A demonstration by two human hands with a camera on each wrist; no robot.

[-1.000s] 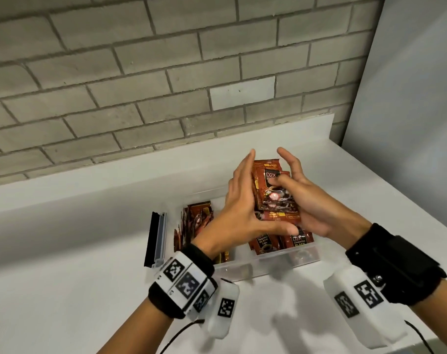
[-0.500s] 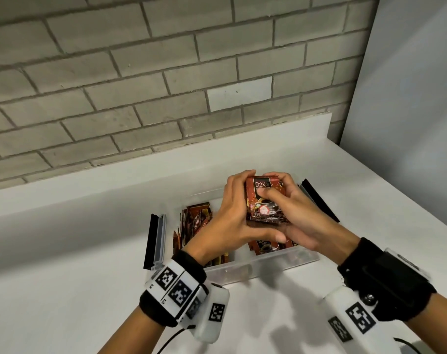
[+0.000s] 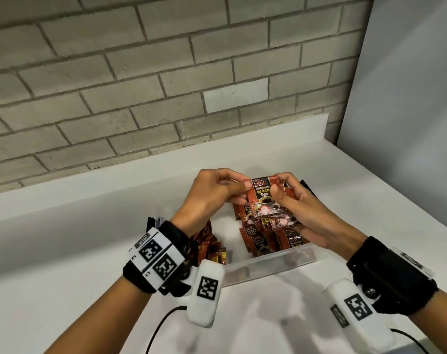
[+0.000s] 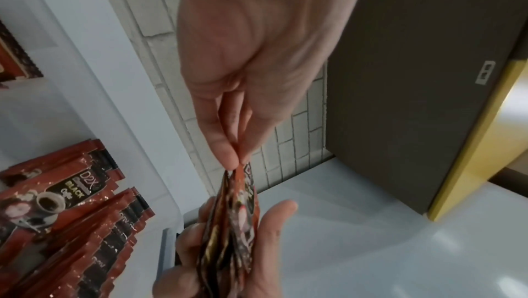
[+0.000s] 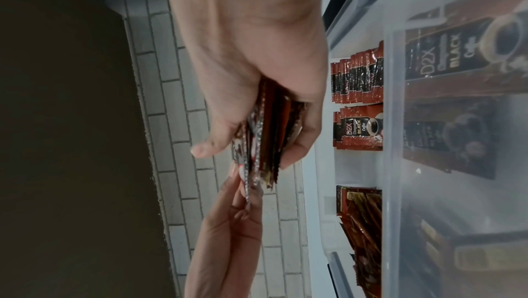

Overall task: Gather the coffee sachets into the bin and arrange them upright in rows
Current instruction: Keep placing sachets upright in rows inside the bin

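Both my hands hold a bundle of coffee sachets (image 3: 264,203) above the clear bin (image 3: 268,267).

My right hand (image 3: 301,213) has its grip clamped round the bundle, thumb on the front sachet; my left hand (image 3: 212,192) has its grip pinching that sachet's top corner. The bin stands near the table's (image 3: 64,251) back edge, holding upright rows of sachets (image 3: 258,241) on its right side and leaning sachets (image 3: 207,246) on its left.

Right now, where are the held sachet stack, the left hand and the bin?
held sachet stack (image 3: 264,200): head view, front sachet's printed face.
left hand (image 3: 212,192): head view, back of hand.
bin (image 3: 270,264): head view, clear near wall.
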